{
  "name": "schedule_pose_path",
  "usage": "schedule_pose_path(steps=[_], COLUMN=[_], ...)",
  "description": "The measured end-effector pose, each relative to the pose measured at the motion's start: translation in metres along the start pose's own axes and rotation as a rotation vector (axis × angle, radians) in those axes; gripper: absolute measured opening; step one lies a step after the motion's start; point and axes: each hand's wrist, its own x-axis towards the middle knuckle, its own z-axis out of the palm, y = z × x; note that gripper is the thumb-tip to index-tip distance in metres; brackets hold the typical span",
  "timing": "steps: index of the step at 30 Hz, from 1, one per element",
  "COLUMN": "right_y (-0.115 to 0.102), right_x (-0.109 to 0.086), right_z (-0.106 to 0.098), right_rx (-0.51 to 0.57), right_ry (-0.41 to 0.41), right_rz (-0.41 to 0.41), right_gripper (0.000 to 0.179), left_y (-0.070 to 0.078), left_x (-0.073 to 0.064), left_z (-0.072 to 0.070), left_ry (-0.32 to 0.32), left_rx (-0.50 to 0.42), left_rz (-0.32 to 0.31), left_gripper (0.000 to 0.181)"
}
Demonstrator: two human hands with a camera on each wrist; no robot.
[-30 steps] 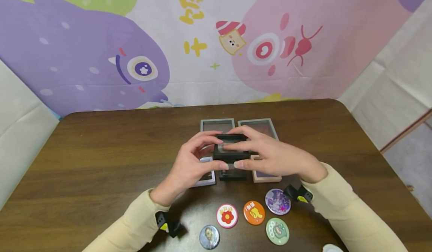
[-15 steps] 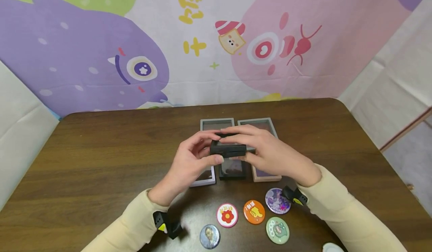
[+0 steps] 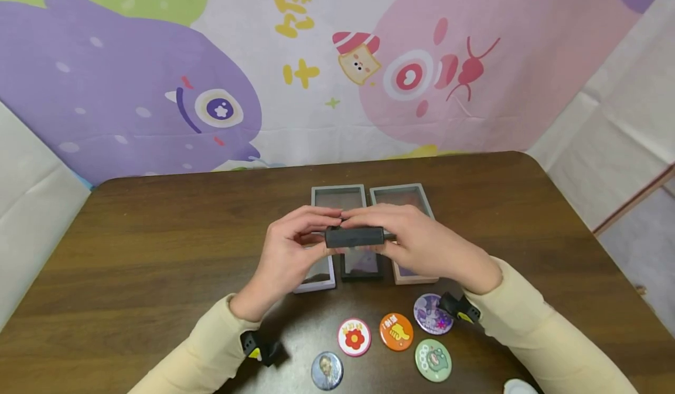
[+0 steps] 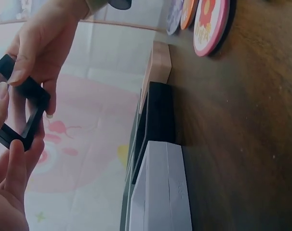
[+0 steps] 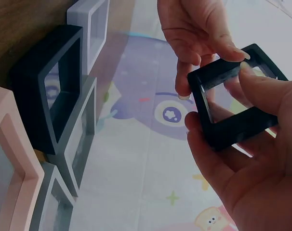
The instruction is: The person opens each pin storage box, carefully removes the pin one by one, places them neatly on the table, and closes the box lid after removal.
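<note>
Above the table, both hands hold a small black display frame (image 3: 354,237) with a clear film window. In the head view it is tipped so that a narrow side faces me. My left hand (image 3: 287,247) grips its left end, fingers along the far side. At the other end, my right hand (image 3: 429,243) grips it with thumb and fingers. The right wrist view shows both thumbs on the rim of the black frame (image 5: 216,132) and the window see-through. Under the hands lies another black frame (image 3: 361,265), partly covered.
Grey frames (image 3: 337,189) stand behind, partly hidden by the hands. A lilac frame (image 3: 316,285) and a pink frame (image 3: 416,279) flank the lower black one. Several round badges lie in front, including a red flower badge (image 3: 354,337) and an orange badge (image 3: 396,332). A patterned cloth (image 3: 316,136) hangs behind the table.
The held black frame has tilted, from its window facing up to its narrow side facing me. The right hand has shifted its grip on it, its fingers moving to the far edge.
</note>
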Motion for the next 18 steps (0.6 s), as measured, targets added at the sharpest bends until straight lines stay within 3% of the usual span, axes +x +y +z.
schedule_pose_path(steps=[7,11,14,18], right_y=[0.0,0.004,0.008,0.009], right_x=[0.001,0.001,0.001,0.002], right_z=[-0.001,0.002,0.005,0.007], right_rx=[-0.006,-0.08,-0.169,-0.233], right_ry=[-0.01,-0.032,-0.049,-0.069], right_rz=[-0.011,-0.031,-0.059,-0.049], right_gripper=[0.04,0.04,0.05,0.058], left_y=[0.0,-0.003,-0.006,-0.008], left_x=[0.001,0.002,0.003,0.003], left_z=[-0.004,-0.008,-0.011,-0.014], left_ry=[-0.025,-0.129,-0.212,-0.267], left_rx=[0.042,0.087,0.138,0.206], left_rz=[0.002,-0.071,-0.147,-0.185], left_gripper=[0.03,0.034,0.036,0.031])
